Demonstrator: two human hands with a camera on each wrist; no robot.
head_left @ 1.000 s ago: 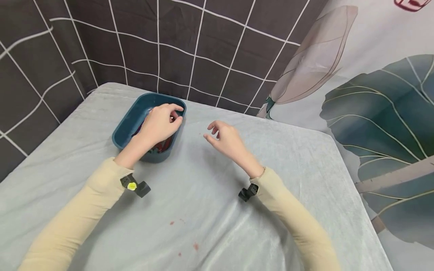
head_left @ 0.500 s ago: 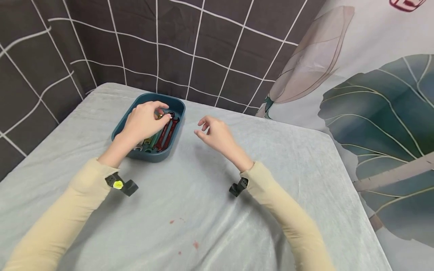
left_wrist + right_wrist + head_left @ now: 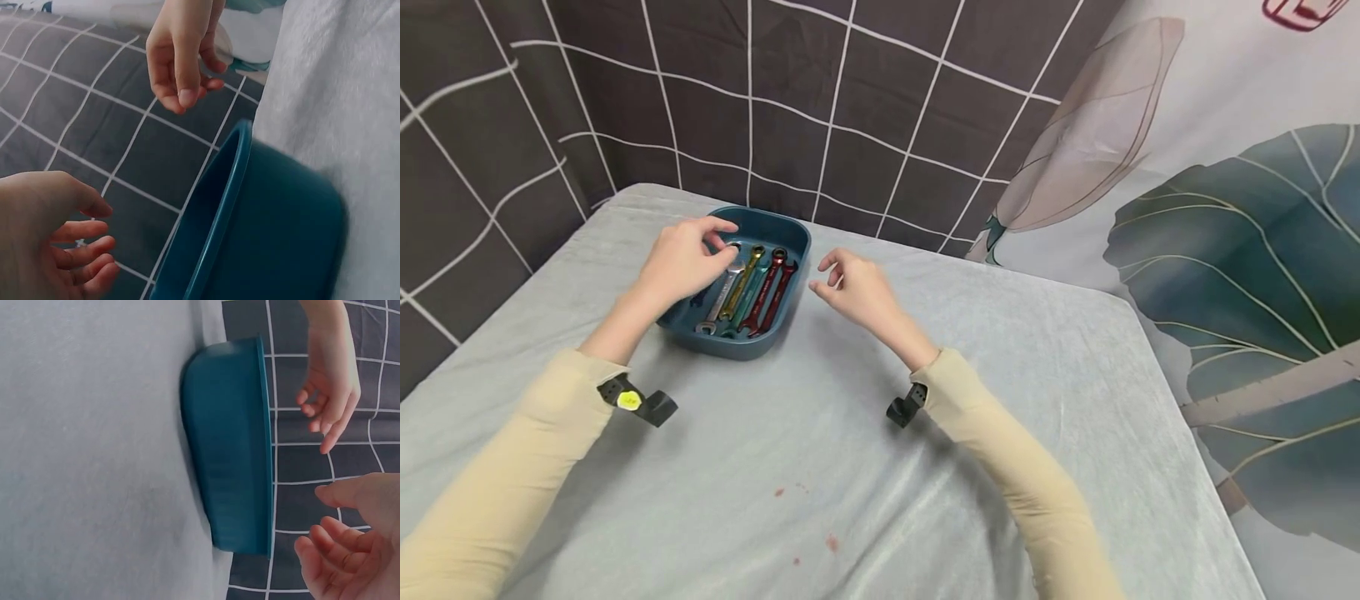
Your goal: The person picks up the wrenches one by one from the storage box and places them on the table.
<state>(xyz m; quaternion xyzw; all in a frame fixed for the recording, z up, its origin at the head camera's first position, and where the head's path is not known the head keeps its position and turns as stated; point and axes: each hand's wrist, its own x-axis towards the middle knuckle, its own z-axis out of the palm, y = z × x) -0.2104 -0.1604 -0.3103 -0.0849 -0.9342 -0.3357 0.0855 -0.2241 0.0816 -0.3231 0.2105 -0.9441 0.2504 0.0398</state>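
Note:
A dark blue tub [image 3: 805,250] stands on the grey cloth with several combination wrenches lying side by side in it. A silver wrench [image 3: 722,298], a gold wrench [image 3: 742,285], a green wrench [image 3: 749,293] and two red ones, the outer being a dark red wrench [image 3: 777,298], are visible. Something dark at the left is partly covered by my left hand [image 3: 679,260]. That hand hovers over the tub's left side, fingers loosely bent and holding nothing. Just right of the tub, my right hand [image 3: 859,287] hangs in the air, likewise bare, thumb and fingers apart. The left wrist view shows the tub's outer wall [image 3: 281,225].
Grey cloth [image 3: 820,433] covers the table, with a few reddish stains near the front. A dark curtain with white grid lines [image 3: 865,125] hangs behind, and a leaf-printed curtain [image 3: 1240,275] hangs at the right.
Both hands have moved left. My left hand has drifted from the tub's middle to its left side, uncovering the wrenches; my right hand has come nearer the tub's right rim.

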